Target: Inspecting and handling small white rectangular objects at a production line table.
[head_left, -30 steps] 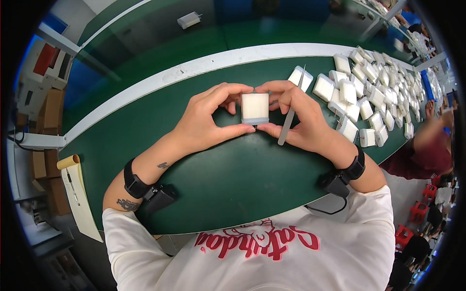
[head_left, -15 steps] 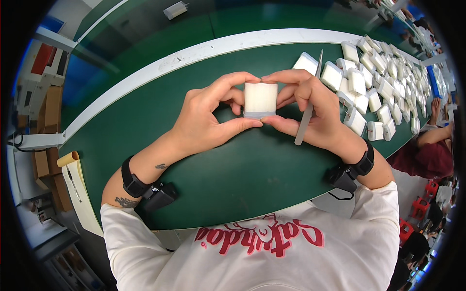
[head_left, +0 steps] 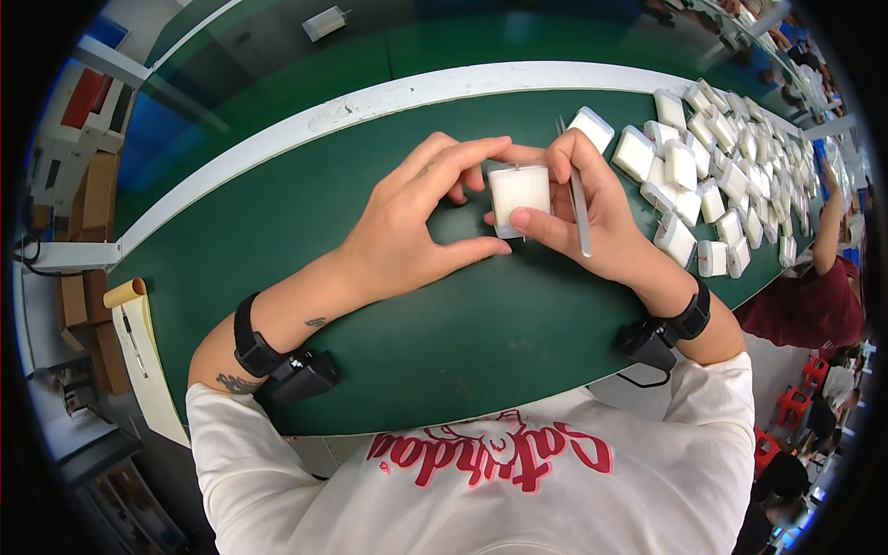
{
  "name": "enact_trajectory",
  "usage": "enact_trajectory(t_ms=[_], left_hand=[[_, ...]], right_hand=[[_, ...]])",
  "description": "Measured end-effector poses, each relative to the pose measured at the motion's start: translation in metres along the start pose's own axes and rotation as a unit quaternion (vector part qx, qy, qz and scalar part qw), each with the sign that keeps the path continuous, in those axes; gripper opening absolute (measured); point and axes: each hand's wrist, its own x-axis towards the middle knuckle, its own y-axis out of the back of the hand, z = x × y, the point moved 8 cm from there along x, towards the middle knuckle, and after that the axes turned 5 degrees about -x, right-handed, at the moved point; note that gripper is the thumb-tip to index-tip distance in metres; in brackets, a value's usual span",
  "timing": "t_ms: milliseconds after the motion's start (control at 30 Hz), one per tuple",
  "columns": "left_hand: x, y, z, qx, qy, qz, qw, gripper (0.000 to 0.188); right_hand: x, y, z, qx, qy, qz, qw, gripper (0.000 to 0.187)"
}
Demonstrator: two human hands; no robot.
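Observation:
A white rectangular block in a translucent casing (head_left: 524, 190), with a short pin at its top edge, is held over the green table. My right hand (head_left: 592, 217) grips it, thumb across the front face and fingers behind. The same hand also keeps metal tweezers (head_left: 581, 217), slanting up between its fingers. To the left of the block, my left hand (head_left: 398, 203) curves around it with thumb and index finger spread. Its thumb tip lies near the block's lower corner and its index finger near the upper edge; I cannot tell whether they touch it.
Many similar white blocks (head_left: 682, 166) lie heaped at the right of the green table (head_left: 444, 324). A white rail (head_left: 351, 102) runs along the back, with another block (head_left: 326, 24) beyond it. At left lies a notepad (head_left: 153, 370) with a pen. A co-worker in dark red (head_left: 814, 301) is at right.
My left thumb and index finger have come away from the block's edges. The right hand has taken it over, thumb now on its face, and the block has shifted slightly right and tilted.

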Motion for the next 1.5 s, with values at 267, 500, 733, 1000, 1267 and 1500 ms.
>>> enact_trajectory(t_ms=[267,500,733,1000,1267,1500], left_hand=[[-0.003,0.004,-0.017,-0.084,0.073,0.02,0.994,0.062],[-0.003,0.006,-0.012,-0.101,0.045,0.034,0.993,0.062],[-0.003,0.007,-0.009,-0.064,0.063,-0.011,0.996,0.062],[-0.011,-0.001,-0.037,-0.196,0.224,-0.033,0.954,0.058],[-0.011,0.044,-0.068,-0.312,0.257,0.255,0.878,0.066],[0.007,0.068,-0.032,-0.245,0.147,0.248,0.925,0.018]], right_hand=[[-0.001,0.003,-0.027,-0.156,0.117,-0.009,0.981,0.052],[-0.004,0.008,-0.032,-0.221,0.194,0.012,0.956,0.054],[-0.007,0.004,-0.036,-0.254,0.178,0.038,0.95,0.05],[-0.001,0.012,-0.022,-0.223,0.092,0.044,0.969,0.053],[-0.001,0.016,-0.012,-0.272,0.041,0.066,0.959,0.044],[-0.001,0.013,-0.01,-0.282,0.038,0.05,0.957,0.039]])
